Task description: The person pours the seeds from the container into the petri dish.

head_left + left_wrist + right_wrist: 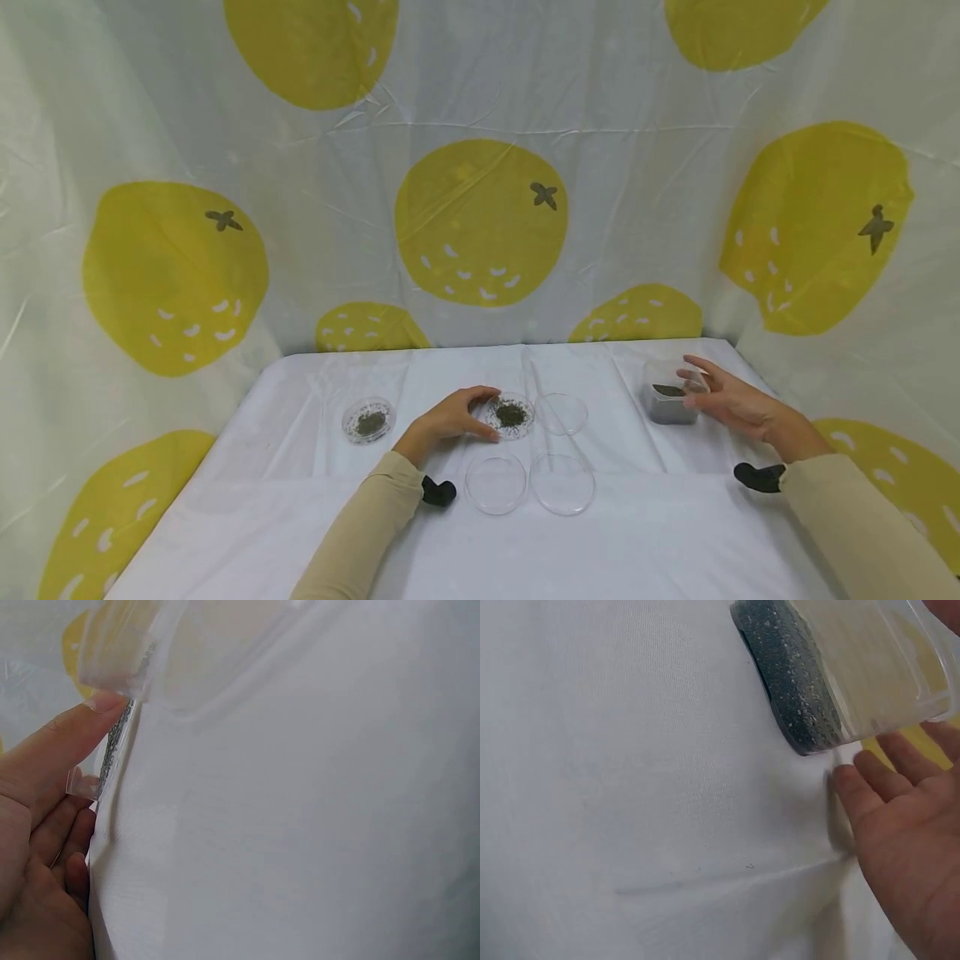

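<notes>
The left hand [450,415] I watch remotely, thumb and fingers gripping a granule dish [529,408]; right hand [731,406], fingers spread, at a clear box [667,414], whether gripping I cannot tell.

from my end i'd call this a makeshift booth for tabletop work; can't tell if it's in a home, lab or office bldg. white sheeting [480,100] w/ big yellow citrus-type prints [483,221] hangs at the back & both sides, approx like a shower curtain. a table [660,533] under creased white cloth [247,508] fills the middle. clear round dishes [562,485], petri-style, look a bit lab-ish.
</notes>
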Available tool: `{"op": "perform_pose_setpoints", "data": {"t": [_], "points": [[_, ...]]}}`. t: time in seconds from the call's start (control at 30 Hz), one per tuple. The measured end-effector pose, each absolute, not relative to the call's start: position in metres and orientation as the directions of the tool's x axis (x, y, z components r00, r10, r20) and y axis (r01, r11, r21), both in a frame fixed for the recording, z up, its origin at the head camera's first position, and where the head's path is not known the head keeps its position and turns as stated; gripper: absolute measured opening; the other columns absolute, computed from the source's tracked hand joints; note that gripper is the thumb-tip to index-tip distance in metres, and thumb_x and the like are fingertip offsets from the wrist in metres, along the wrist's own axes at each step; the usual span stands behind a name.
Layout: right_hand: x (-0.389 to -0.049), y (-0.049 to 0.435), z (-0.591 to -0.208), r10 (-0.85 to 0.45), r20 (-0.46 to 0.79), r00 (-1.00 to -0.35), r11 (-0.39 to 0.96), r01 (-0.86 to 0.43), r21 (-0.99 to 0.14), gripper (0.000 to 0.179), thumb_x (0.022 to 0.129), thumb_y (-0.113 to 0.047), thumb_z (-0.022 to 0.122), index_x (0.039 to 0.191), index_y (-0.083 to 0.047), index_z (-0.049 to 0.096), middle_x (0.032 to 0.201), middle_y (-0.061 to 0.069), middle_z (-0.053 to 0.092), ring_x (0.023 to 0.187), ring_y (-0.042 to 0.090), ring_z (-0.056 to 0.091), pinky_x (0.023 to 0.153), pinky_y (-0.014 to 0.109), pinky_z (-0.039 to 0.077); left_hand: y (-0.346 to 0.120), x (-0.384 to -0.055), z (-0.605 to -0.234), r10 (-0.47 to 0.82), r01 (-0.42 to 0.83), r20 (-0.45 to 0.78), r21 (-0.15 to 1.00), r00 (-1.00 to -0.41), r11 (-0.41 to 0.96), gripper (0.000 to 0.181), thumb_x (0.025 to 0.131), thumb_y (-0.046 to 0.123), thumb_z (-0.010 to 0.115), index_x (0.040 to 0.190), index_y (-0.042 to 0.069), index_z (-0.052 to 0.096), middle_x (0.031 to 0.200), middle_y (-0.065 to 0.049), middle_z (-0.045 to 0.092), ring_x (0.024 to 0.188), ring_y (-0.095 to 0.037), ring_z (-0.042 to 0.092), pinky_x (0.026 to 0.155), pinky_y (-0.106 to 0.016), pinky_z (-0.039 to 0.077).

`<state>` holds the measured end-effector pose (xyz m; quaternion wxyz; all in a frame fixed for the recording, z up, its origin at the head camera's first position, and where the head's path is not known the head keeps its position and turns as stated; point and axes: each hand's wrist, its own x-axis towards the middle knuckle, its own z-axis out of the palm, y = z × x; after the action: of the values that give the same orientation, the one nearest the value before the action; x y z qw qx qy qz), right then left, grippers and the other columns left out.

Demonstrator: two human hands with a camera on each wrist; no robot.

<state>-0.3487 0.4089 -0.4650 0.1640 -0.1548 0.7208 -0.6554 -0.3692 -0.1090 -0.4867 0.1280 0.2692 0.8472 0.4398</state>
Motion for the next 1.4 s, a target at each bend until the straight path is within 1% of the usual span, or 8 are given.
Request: {"op": "perform_pose_setpoints", "data": {"t": [0.17, 0.3, 0.43, 0.63, 0.7, 0.87, 1.17, 1.4], "points": [[-0.351, 0.410, -0.449, -0.322, 0.004, -0.947, 0.217, -0.078, -0.973, 0.079, 0.108, -0.013, 0.056, 0.165, -0.003, 0.003, 0.167, 0.027, 0.008, 0.153, 0.040, 0.010, 0.119, 0.032, 0.026, -0.109, -0.369, -0.487, 0.569, 0.350, 0.025, 0.810, -0.822, 0.470, 0.080, 0.080, 0.017, 0.092, 0.150, 0.009, 0.055, 0.147, -0.004, 0.057, 0.144, -0.025, 0.042, 0.120, -0.040, 0.029], [-0.351, 0.405, -0.435, -0.320, 0.061, -0.945, 0.300, -0.162, -0.940, 0.079, 0.107, -0.012, 0.058, 0.162, 0.006, 0.005, 0.163, 0.032, 0.016, 0.150, 0.050, 0.010, 0.099, 0.012, 0.038, -0.109, -0.369, -0.486, 0.567, 0.353, 0.023, 0.803, -0.823, 0.480, 0.080, 0.080, 0.017, 0.092, 0.150, 0.010, 0.054, 0.147, -0.004, 0.056, 0.144, -0.025, 0.041, 0.120, -0.040, 0.028], [-0.352, 0.395, -0.422, -0.309, 0.074, -0.948, 0.339, -0.183, -0.923, 0.082, 0.105, -0.014, 0.062, 0.163, 0.004, 0.007, 0.163, 0.033, 0.019, 0.151, 0.050, 0.012, 0.097, 0.011, 0.037, -0.109, -0.368, -0.487, 0.561, 0.344, 0.020, 0.808, -0.827, 0.478, 0.080, 0.079, 0.017, 0.093, 0.150, 0.009, 0.055, 0.148, -0.004, 0.056, 0.145, -0.024, 0.041, 0.121, -0.039, 0.027], [-0.356, 0.376, -0.401, -0.313, 0.083, -0.946, 0.377, -0.204, -0.904, 0.084, 0.104, -0.018, 0.065, 0.165, -0.001, 0.010, 0.166, 0.027, 0.020, 0.152, 0.046, 0.013, 0.121, 0.049, 0.023, -0.110, -0.369, -0.487, 0.563, 0.341, 0.023, 0.817, -0.826, 0.465, 0.080, 0.079, 0.015, 0.092, 0.150, 0.008, 0.054, 0.149, -0.006, 0.055, 0.145, -0.025, 0.040, 0.121, -0.040, 0.027], [-0.357, 0.366, -0.394, -0.324, 0.101, -0.941, 0.358, -0.221, -0.907, 0.084, 0.103, -0.017, 0.066, 0.165, -0.002, 0.011, 0.166, 0.026, 0.021, 0.152, 0.045, 0.014, 0.121, 0.048, 0.025, -0.110, -0.370, -0.487, 0.559, 0.339, 0.024, 0.817, -0.829, 0.467, 0.080, 0.079, 0.015, 0.092, 0.150, 0.009, 0.054, 0.148, -0.005, 0.055, 0.145, -0.024, 0.040, 0.121, -0.039, 0.027], [-0.356, 0.338, -0.389, -0.366, 0.181, -0.913, 0.237, -0.280, -0.930, 0.081, 0.101, -0.006, 0.066, 0.164, 0.000, 0.015, 0.160, 0.024, 0.031, 0.150, 0.046, 0.021, 0.101, 0.016, 0.043, -0.109, -0.370, -0.488, 0.561, 0.336, 0.015, 0.814, -0.828, 0.474, 0.080, 0.079, 0.018, 0.093, 0.150, 0.011, 0.054, 0.146, -0.003, 0.057, 0.144, -0.024, 0.041, 0.120, -0.040, 0.028], [-0.355, 0.289, -0.397, -0.467, 0.161, -0.869, 0.213, -0.287, -0.934, 0.088, 0.097, -0.006, 0.073, 0.164, -0.002, 0.017, 0.164, 0.025, 0.026, 0.153, 0.043, 0.018, 0.115, 0.029, 0.035, -0.106, -0.370, -0.490, 0.566, 0.325, 0.027, 0.841, -0.824, 0.433, 0.080, 0.079, 0.014, 0.093, 0.149, 0.008, 0.055, 0.146, -0.006, 0.057, 0.144, -0.026, 0.042, 0.120, -0.042, 0.029], [-0.357, 0.258, -0.411, -0.532, 0.140, -0.835, 0.159, -0.261, -0.952, 0.089, 0.095, -0.003, 0.074, 0.163, 0.003, 0.016, 0.165, 0.028, 0.022, 0.153, 0.043, 0.015, 0.114, 0.037, 0.037, -0.107, -0.368, -0.487, 0.554, 0.329, 0.025, 0.827, -0.832, 0.456, 0.082, 0.078, 0.016, 0.093, 0.150, 0.009, 0.055, 0.146, -0.005, 0.057, 0.143, -0.025, 0.042, 0.120, -0.040, 0.029]]}}
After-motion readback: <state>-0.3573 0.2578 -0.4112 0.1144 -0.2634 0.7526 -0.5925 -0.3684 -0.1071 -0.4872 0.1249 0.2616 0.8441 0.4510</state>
